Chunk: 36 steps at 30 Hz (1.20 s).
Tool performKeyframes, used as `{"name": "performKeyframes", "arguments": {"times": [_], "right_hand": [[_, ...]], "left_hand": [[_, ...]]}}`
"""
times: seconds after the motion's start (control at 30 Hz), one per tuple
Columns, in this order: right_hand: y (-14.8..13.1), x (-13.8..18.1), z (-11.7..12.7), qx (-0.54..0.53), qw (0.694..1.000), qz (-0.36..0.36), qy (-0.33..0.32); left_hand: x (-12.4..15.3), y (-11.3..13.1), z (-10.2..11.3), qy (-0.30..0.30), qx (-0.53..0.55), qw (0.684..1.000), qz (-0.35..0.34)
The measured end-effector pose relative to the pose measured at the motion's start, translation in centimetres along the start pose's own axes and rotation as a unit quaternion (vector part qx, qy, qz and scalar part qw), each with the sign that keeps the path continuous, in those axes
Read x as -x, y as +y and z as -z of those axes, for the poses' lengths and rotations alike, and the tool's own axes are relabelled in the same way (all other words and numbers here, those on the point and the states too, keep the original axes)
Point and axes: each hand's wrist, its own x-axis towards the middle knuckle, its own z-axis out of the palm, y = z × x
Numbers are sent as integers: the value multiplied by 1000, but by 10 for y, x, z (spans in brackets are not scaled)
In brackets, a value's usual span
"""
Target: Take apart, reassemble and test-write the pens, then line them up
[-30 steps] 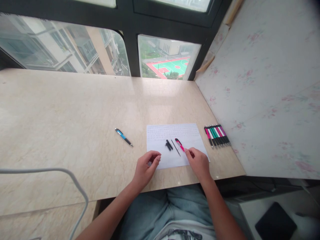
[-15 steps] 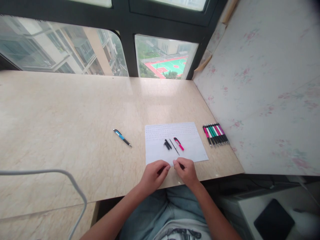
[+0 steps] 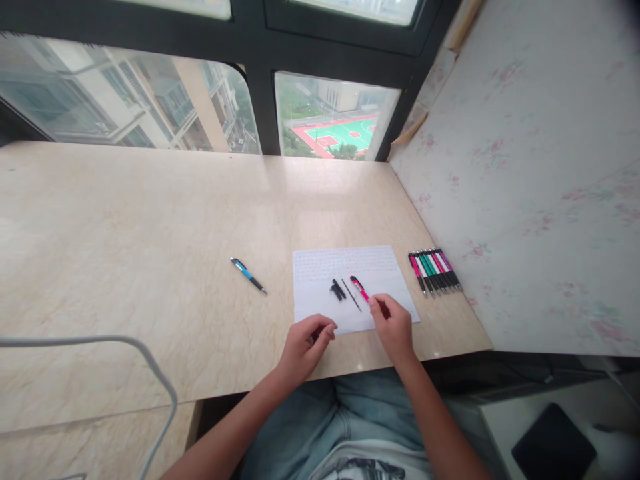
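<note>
A pink pen barrel [image 3: 359,287] with a black clip lies slanted on the lined sheet of paper [image 3: 313,310]. My right hand [image 3: 393,327] is closed, with thumb and fingertips pinched at the barrel's lower end. Left of the barrel are a thin dark refill [image 3: 351,296] and a few short black pen parts [image 3: 338,290]. My left hand [image 3: 306,343] rests at the paper's front edge, fingers curled and thumb against the index finger. Whatever may be between those fingertips is too small or hidden to name.
To the left on the marbled desktop [image 3: 150,267] lies a blue pen [image 3: 249,275]. Several coloured pens [image 3: 434,272] form a row by the papered wall [image 3: 540,200]. A grey cable [image 3: 145,357] curves over the desk's left front, and dark window frames [image 3: 265,113] stand behind.
My right hand has moved right and forward, away from my left hand, to the lower end of the pink barrel. My left hand stays almost in place. The view has shifted slightly.
</note>
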Motion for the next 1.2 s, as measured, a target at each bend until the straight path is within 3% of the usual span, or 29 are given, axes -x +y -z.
{"name": "performKeyframes", "arguments": {"times": [0.17,0.37,0.47,0.63,0.8,0.9,1.03,1.2], "right_hand": [[7,-15,-3,194,980,40,1],[4,-15,-9,239,971,32,-1],[1,-18,-7,194,981,18,4],[-26,-10,-7,-52,997,-33,-38],[-68,15,-18,-96,988,62,-106],[-77,20,-20,-94,985,84,-114],[-60,8,-12,-111,972,99,-180],[-19,-19,-4,60,989,94,-94]], "left_hand": [[-1,1,2,33,99,994,39],[-3,3,6,62,152,985,60],[-5,1,8,66,155,983,67],[-6,2,10,57,165,981,81],[-4,6,6,59,197,975,89],[-3,6,5,66,188,975,101],[-5,4,8,80,196,971,115],[-8,-4,10,76,244,959,123]]}}
